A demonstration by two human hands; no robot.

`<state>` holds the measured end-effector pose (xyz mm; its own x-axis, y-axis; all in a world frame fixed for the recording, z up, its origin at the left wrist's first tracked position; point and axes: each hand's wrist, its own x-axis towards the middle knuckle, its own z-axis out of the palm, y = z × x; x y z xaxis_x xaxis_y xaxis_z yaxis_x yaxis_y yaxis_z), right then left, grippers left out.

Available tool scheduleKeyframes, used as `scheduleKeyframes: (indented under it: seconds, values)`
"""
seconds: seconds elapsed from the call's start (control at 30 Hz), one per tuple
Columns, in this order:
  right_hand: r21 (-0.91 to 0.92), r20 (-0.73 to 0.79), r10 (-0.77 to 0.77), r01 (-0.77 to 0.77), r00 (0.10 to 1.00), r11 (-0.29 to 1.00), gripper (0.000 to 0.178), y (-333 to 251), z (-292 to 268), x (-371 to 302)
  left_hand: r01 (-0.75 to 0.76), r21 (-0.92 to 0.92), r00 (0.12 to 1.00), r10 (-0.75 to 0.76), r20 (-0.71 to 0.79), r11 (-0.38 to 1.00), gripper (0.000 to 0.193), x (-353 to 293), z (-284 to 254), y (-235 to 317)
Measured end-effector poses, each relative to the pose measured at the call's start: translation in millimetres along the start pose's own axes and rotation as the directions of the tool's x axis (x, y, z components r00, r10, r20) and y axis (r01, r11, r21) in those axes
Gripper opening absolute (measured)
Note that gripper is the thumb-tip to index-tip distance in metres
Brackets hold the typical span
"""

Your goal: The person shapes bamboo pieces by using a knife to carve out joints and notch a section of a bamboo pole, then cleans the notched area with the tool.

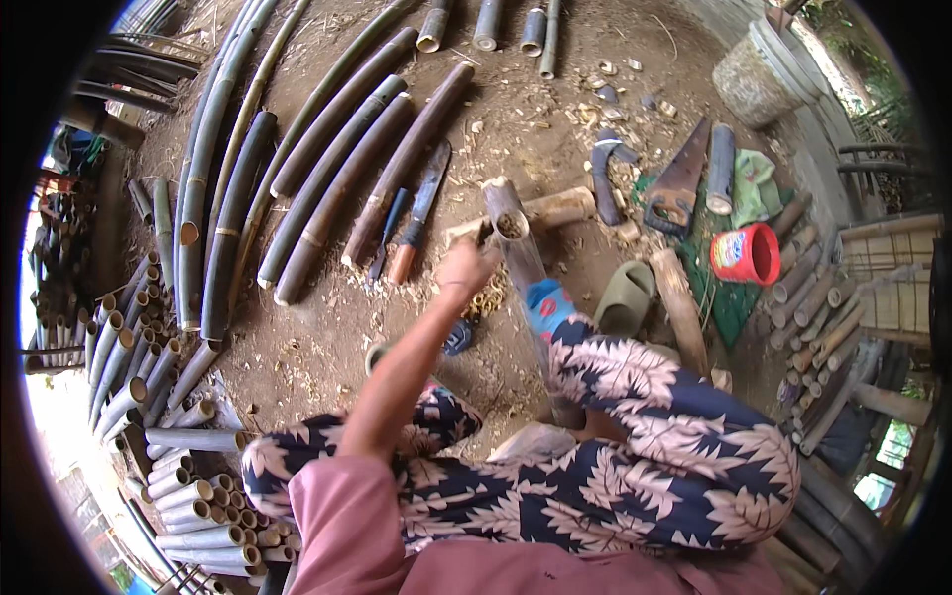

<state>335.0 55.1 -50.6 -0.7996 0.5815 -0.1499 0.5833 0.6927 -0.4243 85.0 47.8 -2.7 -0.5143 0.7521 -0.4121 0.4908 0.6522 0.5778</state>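
My left hand (468, 266) is closed beside the open end of a bamboo tube (524, 260). A small dark thing shows at its fingertips, too little of it to name. The tube slants from between my legs toward a short wooden log (560, 207) lying crosswise. Brown matter shows inside the tube's mouth. A blue patch with a red spot (547, 305) lies on the tube by my knee. I cannot see my right hand. Left of my left hand lie a machete (424, 203) with a wooden handle and a dark-handled chisel-like tool (390, 230).
Long bamboo poles (337, 188) lie at the far left, with stacked cut tubes (203, 516) nearer. To the right are a hand saw (679, 183), a curved dark-handled tool (604, 178), a red tub (746, 255), an olive clog (625, 297) and a dirty bucket (762, 74). Shavings litter the dirt.
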Motion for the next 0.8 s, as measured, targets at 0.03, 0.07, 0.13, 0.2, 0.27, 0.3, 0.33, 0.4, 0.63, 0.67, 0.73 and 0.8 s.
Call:
scheduleKeyframes:
  seconds: [0.03, 0.07, 0.13, 0.2, 0.27, 0.3, 0.33, 0.4, 0.63, 0.67, 0.73, 0.8]
  values:
    - [0.069, 0.046, 0.013, -0.016, 0.999, 0.997, 0.009, 6.6, -10.2, -28.7, 0.020, -0.051, 0.990, -0.012, 0.140, 0.998, 0.069, -21.8, 17.1, 25.5]
    - [0.146, 0.093, 0.005, -0.018, 0.996, 0.989, 0.009, 3.9, -22.6, -55.6, 0.208, -0.086, 0.949, -0.180, 0.258, 0.974, 0.076, -33.6, 38.9, 32.0]
    - [0.272, 0.182, -0.030, -0.021, 0.983, 0.962, 0.010, -3.2, -51.0, -107.0, 0.292, -0.265, 0.954, -0.263, 0.141, 0.919, 0.099, -48.6, 94.4, 5.7]
    - [0.314, 0.257, 0.042, -0.124, 0.966, 0.941, 0.010, 15.8, -76.9, -167.4, 0.313, -0.295, 0.949, -0.313, 0.047, 0.903, 0.095, -64.2, 113.8, 37.2]
    - [0.334, 0.326, 0.081, -0.195, 0.942, 0.922, 0.011, 24.5, -99.2, -209.1, 0.263, -0.361, 0.962, -0.274, 0.021, 0.895, 0.093, -53.1, 104.7, 38.6]
    - [0.344, 0.355, 0.090, -0.220, 0.930, 0.913, 0.011, 27.9, -109.0, -222.3, 0.207, -0.402, 0.973, -0.232, -0.013, 0.892, 0.093, -44.6, 92.4, 35.9]
    - [0.347, 0.374, 0.108, -0.247, 0.921, 0.904, 0.012, 32.3, -117.3, -232.5, -0.028, -0.484, 0.972, -0.090, -0.218, 0.875, 0.095, -36.0, 75.5, 40.8]
    - [0.334, 0.387, 0.173, -0.313, 0.906, 0.889, 0.012, 46.6, -133.0, -249.1, -0.020, -0.291, 0.984, -0.033, -0.175, 0.956, 0.092, -22.4, 13.3, 83.4]
    - [0.370, 0.160, 0.363, -0.397, 0.918, 0.840, 0.026, 181.6, -140.3, -174.2, -0.345, 0.715, 0.935, 0.293, 0.202, 0.608, 0.073, 15.9, -108.6, 105.7]
    - [0.369, 0.062, 0.384, -0.379, 0.921, 0.849, 0.031, 188.6, -144.7, -145.0, -0.448, 0.755, 0.888, 0.339, 0.312, 0.479, 0.073, 15.1, -100.5, 89.7]
    - [0.364, -0.092, 0.378, -0.323, 0.921, 0.874, 0.039, 186.3, -161.6, -75.9, -0.639, 0.741, 0.750, 0.383, 0.539, 0.207, 0.074, 7.6, -84.6, 68.4]
    - [0.348, -0.150, 0.367, -0.299, 0.918, 0.889, 0.044, 184.5, -171.6, -8.0, -0.754, 0.649, 0.627, 0.398, 0.669, 0.097, 0.072, 0.2, -50.8, 57.4]
